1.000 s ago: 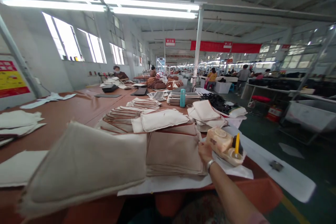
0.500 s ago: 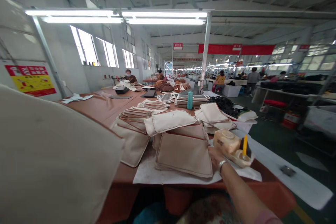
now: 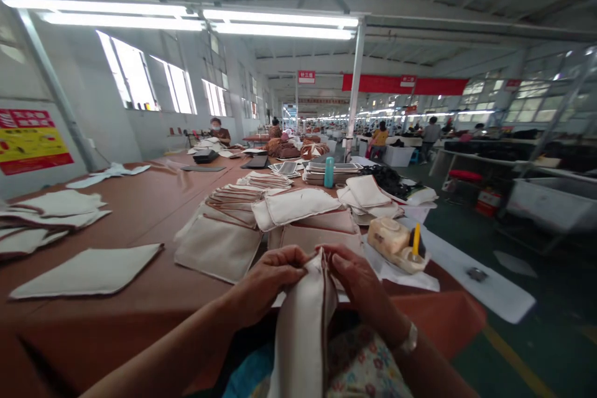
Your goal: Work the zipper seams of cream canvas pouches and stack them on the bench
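Both hands are over my lap at the table's front edge, on a cream sewn panel (image 3: 299,329) with brown edging. My left hand (image 3: 268,280) pinches its upper end from the left, thumb and fingers closed. My right hand (image 3: 361,283), with a metal band at the wrist, grips the same end from the right. The panel hangs down from the fingers, its brown-edged seam towards me. Just beyond the hands lies a stack of similar panels (image 3: 321,237), partly hidden by them. A single cream panel (image 3: 88,272) lies flat on the left.
Several panels are piled on the brown-covered table (image 3: 144,211) at the far left. More panels (image 3: 217,245) fan out left of the stack. To the right stand a cut-open plastic jug (image 3: 387,236) with a yellow-handled tool (image 3: 416,239) and a teal bottle (image 3: 329,172). Other people work farther back.
My right hand has left the stack and joined my left on one panel over my lap. The large panel close on the left is gone from there; a panel lies flat on the table's left.
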Available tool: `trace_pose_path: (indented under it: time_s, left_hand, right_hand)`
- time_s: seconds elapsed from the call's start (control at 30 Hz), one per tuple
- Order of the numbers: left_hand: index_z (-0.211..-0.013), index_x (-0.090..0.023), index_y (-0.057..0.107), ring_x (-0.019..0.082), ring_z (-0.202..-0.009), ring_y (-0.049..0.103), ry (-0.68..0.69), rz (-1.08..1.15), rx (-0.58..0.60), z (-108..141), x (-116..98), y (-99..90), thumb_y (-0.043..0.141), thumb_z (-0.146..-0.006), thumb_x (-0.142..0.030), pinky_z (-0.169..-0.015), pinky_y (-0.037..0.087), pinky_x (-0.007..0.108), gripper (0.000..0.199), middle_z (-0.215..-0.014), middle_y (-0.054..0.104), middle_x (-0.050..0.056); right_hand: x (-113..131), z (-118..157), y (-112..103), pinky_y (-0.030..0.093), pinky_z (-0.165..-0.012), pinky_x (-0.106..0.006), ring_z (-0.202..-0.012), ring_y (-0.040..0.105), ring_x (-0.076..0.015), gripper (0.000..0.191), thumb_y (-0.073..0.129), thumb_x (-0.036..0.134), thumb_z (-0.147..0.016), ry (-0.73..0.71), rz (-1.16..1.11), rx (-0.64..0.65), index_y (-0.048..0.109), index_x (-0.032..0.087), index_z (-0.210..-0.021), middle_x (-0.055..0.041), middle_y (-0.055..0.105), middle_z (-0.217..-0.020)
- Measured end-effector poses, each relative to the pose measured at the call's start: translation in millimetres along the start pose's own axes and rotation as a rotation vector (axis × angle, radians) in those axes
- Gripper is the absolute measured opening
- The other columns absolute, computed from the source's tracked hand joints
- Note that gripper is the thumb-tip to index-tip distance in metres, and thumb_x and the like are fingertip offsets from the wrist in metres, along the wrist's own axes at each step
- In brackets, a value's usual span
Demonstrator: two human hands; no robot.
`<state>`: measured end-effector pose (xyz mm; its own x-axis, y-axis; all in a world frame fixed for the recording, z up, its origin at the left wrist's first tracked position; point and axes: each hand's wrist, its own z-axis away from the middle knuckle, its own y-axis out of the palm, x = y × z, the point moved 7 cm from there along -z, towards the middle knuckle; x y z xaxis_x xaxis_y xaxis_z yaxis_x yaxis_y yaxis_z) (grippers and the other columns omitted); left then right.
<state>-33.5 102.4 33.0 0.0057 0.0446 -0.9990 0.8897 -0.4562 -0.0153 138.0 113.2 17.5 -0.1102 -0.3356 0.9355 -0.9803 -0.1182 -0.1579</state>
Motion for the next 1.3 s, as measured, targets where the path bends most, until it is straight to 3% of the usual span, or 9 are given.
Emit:
trace_pose_path:
  time_s: [0.1,0.23,0.4,0.5,0.63,0.83,0.97,1.13,1.3]
  left_hand:
    - [-0.082,-0.013,0.066,0.01,-0.064,0.049,-0.005,0.004,0.141,-5,0,20.4,0.062,-0.074,-0.012,-0.059,0.038,0.02,0.009,-0.073,0.06,-0.002]
    - [-0.082,-0.015,0.069,0.013,-0.07,0.048,-0.036,-0.098,0.241,-6,-1,27.2,0.056,-0.064,-0.012,-0.06,0.035,0.021,0.021,-0.077,0.061,-0.002]
    - [-0.093,-0.013,0.067,0.012,-0.068,0.045,-0.097,-0.281,0.315,-4,13,30.5,0.065,-0.079,-0.031,-0.06,0.033,0.021,0.023,-0.076,0.057,-0.002]
    - [-0.095,-0.013,0.064,0.011,-0.067,0.042,-0.072,-0.34,0.364,-5,20,41.9,0.064,-0.086,-0.043,-0.06,0.033,0.02,0.031,-0.073,0.051,-0.004]
    - [-0.091,-0.015,0.06,0.011,-0.067,0.041,0.004,-0.408,0.35,-10,20,52.1,0.057,-0.092,-0.044,-0.06,0.033,0.02,0.029,-0.074,0.046,-0.004]
    - [-0.081,-0.017,0.057,0.012,-0.065,0.047,0.317,-1.057,0.284,-6,-4,65.5,0.045,-0.097,-0.026,-0.059,0.03,0.025,0.022,-0.075,0.053,-0.001]
    - [-0.084,-0.017,0.053,0.015,-0.059,0.044,0.367,-1.39,0.275,0,0,72.7,0.038,-0.097,-0.021,-0.055,0.025,0.029,0.021,-0.078,0.055,0.002]
    - [-0.077,-0.02,0.043,0.013,-0.062,0.043,0.364,-1.031,0.195,3,4,67.8,0.033,-0.102,-0.024,-0.059,0.032,0.025,0.028,-0.07,0.047,-0.003]
    - [-0.077,-0.019,0.046,0.01,-0.064,0.044,0.283,-0.793,0.21,3,3,65.2,0.037,-0.104,-0.032,-0.059,0.034,0.021,0.031,-0.07,0.049,-0.004]
  right_hand:
    - [24,32,8,0.049,-0.07,-0.025,-0.083,0.062,-0.02,0.03,0.056,0.042,-0.092,-0.002,-0.128,0.156,0.07,0.022,-0.108,-0.0025,0.07,-0.094]
    - [16,51,-2,0.041,-0.065,-0.023,-0.073,0.051,-0.0161,0.021,0.061,0.04,-0.091,-0.024,-0.077,0.179,0.064,0.02,-0.096,0.001,0.059,-0.081]
    - [-10,60,-7,0.038,-0.063,-0.025,-0.072,0.048,-0.0161,0.024,0.059,0.042,-0.094,-0.003,0.126,0.133,0.06,0.019,-0.09,0.0004,0.055,-0.078]
    - [-11,62,-9,0.04,-0.068,-0.026,-0.077,0.051,-0.0171,0.024,0.054,0.041,-0.097,-0.012,0.191,0.129,0.062,0.019,-0.09,-0.0004,0.058,-0.081]
    - [-4,62,-12,0.04,-0.072,-0.027,-0.081,0.055,-0.0176,0.021,0.047,0.035,-0.101,-0.059,0.271,0.134,0.061,0.021,-0.093,-0.0005,0.061,-0.084]
    - [1,68,-10,0.037,-0.071,-0.03,-0.079,0.057,-0.0184,0.023,0.037,0.027,-0.103,-0.155,0.441,0.158,0.056,0.021,-0.092,-0.002,0.061,-0.085]
    - [4,66,-13,0.036,-0.074,-0.032,-0.079,0.055,-0.0196,0.024,0.037,0.028,-0.102,-0.158,0.44,0.107,0.056,0.019,-0.091,-0.0034,0.059,-0.085]
    - [-17,66,-12,0.035,-0.061,-0.025,-0.066,0.041,-0.0143,0.034,0.045,0.043,-0.1,0.197,-0.052,0.121,0.051,0.018,-0.077,0.0019,0.046,-0.071]
    - [-16,73,-1,0.033,-0.058,-0.023,-0.064,0.04,-0.0119,0.041,0.068,0.054,-0.084,0.3,-0.339,0.222,0.059,0.013,-0.08,0.001,0.05,-0.071]
